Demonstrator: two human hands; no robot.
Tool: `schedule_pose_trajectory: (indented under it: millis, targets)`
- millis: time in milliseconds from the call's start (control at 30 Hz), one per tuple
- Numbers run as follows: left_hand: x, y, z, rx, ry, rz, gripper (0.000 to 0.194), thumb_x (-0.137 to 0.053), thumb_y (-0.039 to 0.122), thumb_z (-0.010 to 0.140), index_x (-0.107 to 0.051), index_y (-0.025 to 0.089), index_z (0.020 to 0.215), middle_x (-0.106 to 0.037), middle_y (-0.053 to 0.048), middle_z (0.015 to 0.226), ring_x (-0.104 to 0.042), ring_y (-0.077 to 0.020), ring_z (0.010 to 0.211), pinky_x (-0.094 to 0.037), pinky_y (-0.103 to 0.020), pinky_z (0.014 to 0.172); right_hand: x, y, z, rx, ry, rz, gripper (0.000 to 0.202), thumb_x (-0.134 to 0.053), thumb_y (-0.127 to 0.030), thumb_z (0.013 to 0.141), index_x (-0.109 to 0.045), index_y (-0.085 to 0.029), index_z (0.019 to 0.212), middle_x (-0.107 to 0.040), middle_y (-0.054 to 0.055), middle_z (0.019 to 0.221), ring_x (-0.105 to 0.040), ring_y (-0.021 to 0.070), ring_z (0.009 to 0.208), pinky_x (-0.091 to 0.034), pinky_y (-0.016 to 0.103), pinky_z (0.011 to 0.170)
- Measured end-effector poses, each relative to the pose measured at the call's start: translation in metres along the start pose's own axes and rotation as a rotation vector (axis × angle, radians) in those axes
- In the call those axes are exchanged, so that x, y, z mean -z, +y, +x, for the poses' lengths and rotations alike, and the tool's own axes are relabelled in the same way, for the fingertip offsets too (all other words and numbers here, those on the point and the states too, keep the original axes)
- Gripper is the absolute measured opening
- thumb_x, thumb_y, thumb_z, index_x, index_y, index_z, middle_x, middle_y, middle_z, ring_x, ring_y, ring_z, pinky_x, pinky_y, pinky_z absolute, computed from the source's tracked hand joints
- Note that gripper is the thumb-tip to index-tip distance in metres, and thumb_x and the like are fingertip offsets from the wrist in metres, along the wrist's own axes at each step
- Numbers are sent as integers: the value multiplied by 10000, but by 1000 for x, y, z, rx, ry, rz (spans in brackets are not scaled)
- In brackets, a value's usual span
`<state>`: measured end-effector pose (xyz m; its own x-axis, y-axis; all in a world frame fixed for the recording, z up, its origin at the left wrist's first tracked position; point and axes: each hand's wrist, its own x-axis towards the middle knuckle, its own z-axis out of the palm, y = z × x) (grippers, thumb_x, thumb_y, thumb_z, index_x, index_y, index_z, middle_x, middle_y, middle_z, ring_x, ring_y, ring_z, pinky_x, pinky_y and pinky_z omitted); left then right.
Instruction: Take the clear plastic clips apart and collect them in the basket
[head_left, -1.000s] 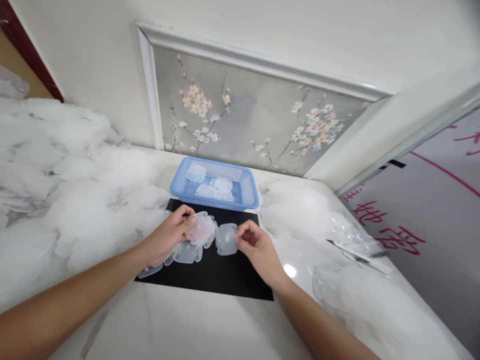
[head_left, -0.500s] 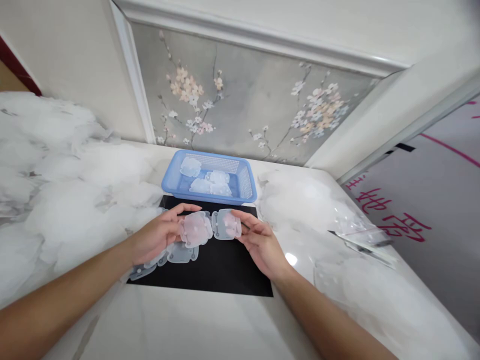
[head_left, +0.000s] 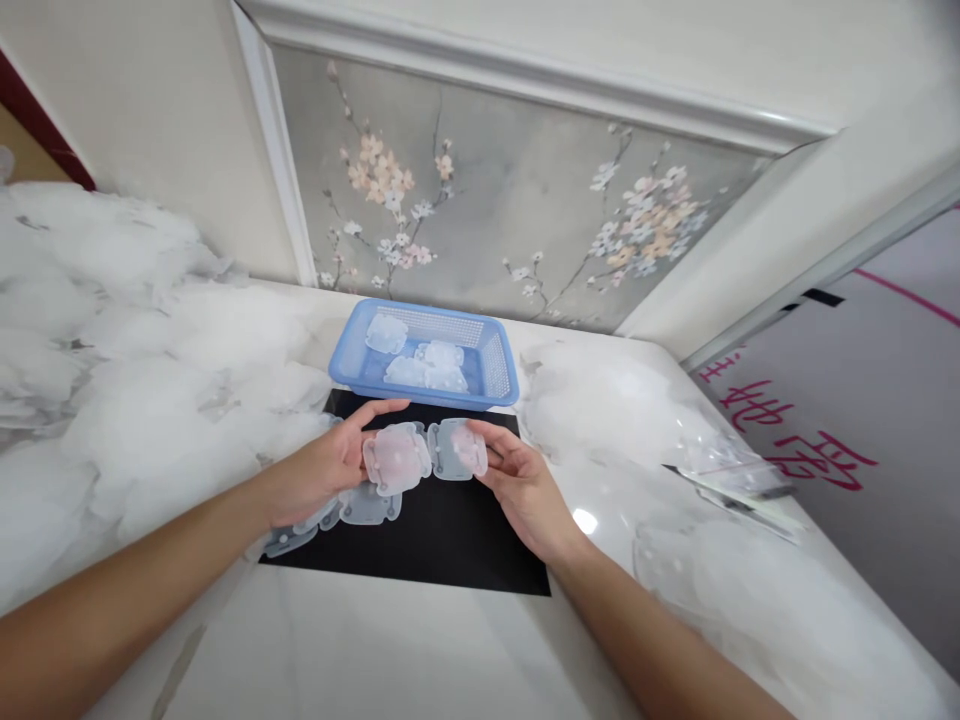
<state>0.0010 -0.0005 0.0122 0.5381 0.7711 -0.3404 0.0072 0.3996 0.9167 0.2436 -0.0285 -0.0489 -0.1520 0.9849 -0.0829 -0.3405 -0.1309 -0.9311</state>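
Above a black mat (head_left: 465, 545), my left hand (head_left: 324, 470) supports a translucent plastic piece (head_left: 397, 460), squarish with scalloped edges; its fingers show pink through the plastic and its forefinger points right. My right hand (head_left: 521, 480) pinches the right edge of another such clear piece (head_left: 452, 450), fingertips behind it. The two pieces sit side by side, their edges very close; I cannot tell whether they are joined. Under my left hand, several similar clear pieces (head_left: 371, 507) lie on the mat's left side, partly hidden by the hand.
Behind the mat stands a blue plastic basket (head_left: 356, 378) with several clear pieces in it. Large heaps of whitish plastic pieces (head_left: 142, 400) cover the left. More clear plastic (head_left: 600, 400) and a thin, dark-tipped item (head_left: 739, 500) lie right. A floral wall panel (head_left: 487, 190) rises behind.
The whole view has shifted slightly, so everything sits a little further right. Both hands keep their hold on the clear pieces, with almost no movement between them.
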Motion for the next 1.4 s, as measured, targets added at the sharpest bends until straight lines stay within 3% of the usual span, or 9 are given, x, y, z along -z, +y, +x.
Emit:
schedule_pose_trajectory:
  millis: [167,267,333,467,633,767,900,1067,1400]
  targets:
    - [0,-1,0,1,-29,18,789,-697,82,669,-441,297,1384,-688,-64,1157,-663,-212,1021,-517,-304,809,1,0,0,19,44,-53,336,-798,-347,745,-700,-268,1057,-723,37,1082,-659,234,1032,-471,417,995]
    - [3,-3,2,-17,-50,37,703,-737,103,663,-521,264,1312,-684,-66,1167,-653,-211,1036,-512,-290,820,1,-2,-1,93,89,-149,172,-765,-398,793,-704,-242,833,-673,44,1194,-598,247,1156,-432,399,1024]
    - [4,-4,3,-19,-63,47,674,-737,81,647,-559,254,1274,-694,-56,1139,-661,-203,1007,-510,-275,799,0,-5,-3,122,116,-154,233,-745,-404,820,-643,-223,714,-635,38,1268,-550,248,1226,-417,384,1027]
    - [3,-4,3,-3,-21,63,636,-742,60,628,-623,253,1222,-726,-41,1060,-674,-182,925,-502,-249,760,-5,-7,-3,19,95,100,248,-775,-407,794,-601,-233,765,-703,13,961,-649,209,957,-502,374,889]
    - [1,-7,6,21,136,81,316,-816,367,701,-726,222,966,-737,-42,927,-666,-183,811,-509,-261,694,-5,-5,2,-129,69,337,247,-823,-351,741,-667,-229,889,-671,-23,832,-631,128,751,-534,255,728]
    - [4,-13,8,33,122,71,406,-762,553,732,-738,196,922,-723,-60,858,-655,-212,813,-525,-302,718,-3,-5,3,-147,28,389,280,-778,-437,783,-672,-234,945,-701,10,888,-666,161,824,-549,278,746]
    - [3,-10,7,21,120,78,290,-744,443,775,-723,211,947,-731,-52,950,-664,-215,933,-524,-304,832,-4,-7,3,-141,-14,403,336,-765,-496,787,-668,-250,994,-714,8,908,-677,169,848,-552,299,770]
    - [-2,-2,5,59,105,96,379,-729,236,708,-671,239,1082,-738,-18,912,-681,-187,839,-515,-260,715,-4,-4,4,-150,-7,405,360,-743,-537,796,-675,-243,992,-714,3,903,-671,154,828,-546,290,771]
    - [4,-8,3,34,-22,174,508,-679,200,794,-527,266,1274,-734,-14,938,-680,-165,843,-488,-284,773,-5,-4,1,-137,-21,353,361,-747,-518,801,-672,-237,1016,-714,7,917,-668,158,856,-543,306,804]
